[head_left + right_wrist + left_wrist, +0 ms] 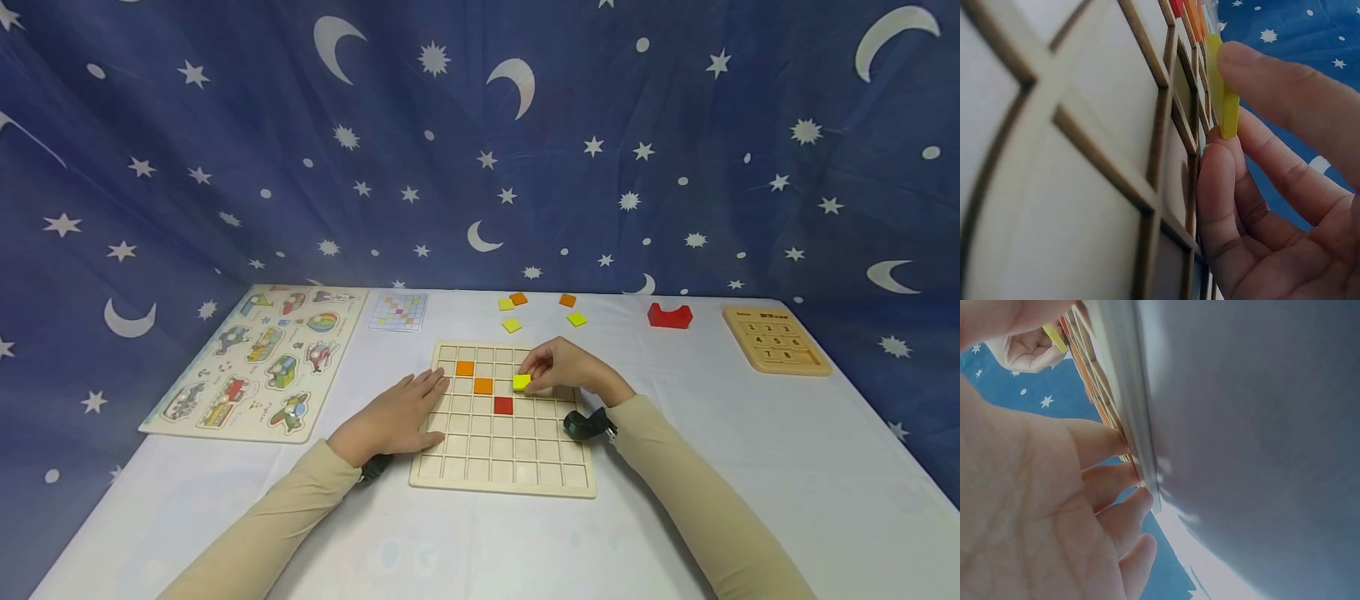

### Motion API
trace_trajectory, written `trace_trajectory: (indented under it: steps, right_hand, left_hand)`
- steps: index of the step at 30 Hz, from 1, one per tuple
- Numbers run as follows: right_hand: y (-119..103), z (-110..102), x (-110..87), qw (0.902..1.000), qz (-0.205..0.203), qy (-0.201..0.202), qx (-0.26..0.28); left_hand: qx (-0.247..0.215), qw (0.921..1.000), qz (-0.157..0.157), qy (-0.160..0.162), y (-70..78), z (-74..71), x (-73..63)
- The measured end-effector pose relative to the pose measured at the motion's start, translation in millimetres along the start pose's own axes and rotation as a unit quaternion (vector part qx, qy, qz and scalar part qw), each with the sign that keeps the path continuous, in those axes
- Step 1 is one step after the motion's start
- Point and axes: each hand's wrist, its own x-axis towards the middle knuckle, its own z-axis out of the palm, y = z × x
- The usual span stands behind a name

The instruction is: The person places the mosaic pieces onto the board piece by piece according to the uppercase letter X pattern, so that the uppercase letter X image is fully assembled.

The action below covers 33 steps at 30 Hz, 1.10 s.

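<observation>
Tile placing seems to be the step in hand: the right hand [566, 367] pinches a yellow tile [521, 382] over the grid board [525, 450], at one o'clock from the red tile [503, 406]; the left hand [397, 417] lies relaxed, gripping nothing, at the board's nine-o'clock edge. Next likely calls for squaring, lowering and releasing the tile.

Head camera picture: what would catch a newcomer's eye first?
Probably the dark blue moon-and-star backdrop, rising behind the white table. Next, likely the bright yellow tile pinched in the right hand at the pale grid board, with the left hand resting at the board's left edge. One red tile and two orange tiles also stand out on the board.
</observation>
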Motion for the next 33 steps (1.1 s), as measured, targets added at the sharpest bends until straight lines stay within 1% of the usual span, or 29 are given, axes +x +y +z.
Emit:
trace_trajectory:
  steps: [7, 14, 22, 26, 31, 33]
  right_hand:
    - [2, -1, 2.0, 0.9998, -0.013, -0.013, -0.004]
    - [3, 0, 8.1, 0.9995, -0.003, -0.030, -0.005]
    - [6, -2, 6.9, 0.9991, 0.004, -0.042, -0.001]
    - [11, -5, 5.4, 0.9978, -0.004, -0.061, 0.025]
    - [20, -13, 3.3, 0.9919, -0.017, -0.087, 0.091]
    - [23, -18, 1.7, 0.9890, -0.019, -0.089, 0.116]
  left_hand:
    - [0.000, 1.0000, 0.003, 0.002, -1.1, -0.8, 0.8]
    - [-0.001, 1.0000, 0.000, 0.001, -3.5, -0.5, 0.5]
    - [-0.005, 1.0000, 0.001, 0.000, -3.4, 2.2, 1.1]
    - [-0.004, 1.0000, 0.001, 0.001, -2.7, 2.0, 0.9]
    - [-0.006, 1.0000, 0.002, 0.000, -1.4, 1.1, 0.0]
    - [-0.008, 1.0000, 0.002, 0.002, -0.9, 0.6, -0.3]
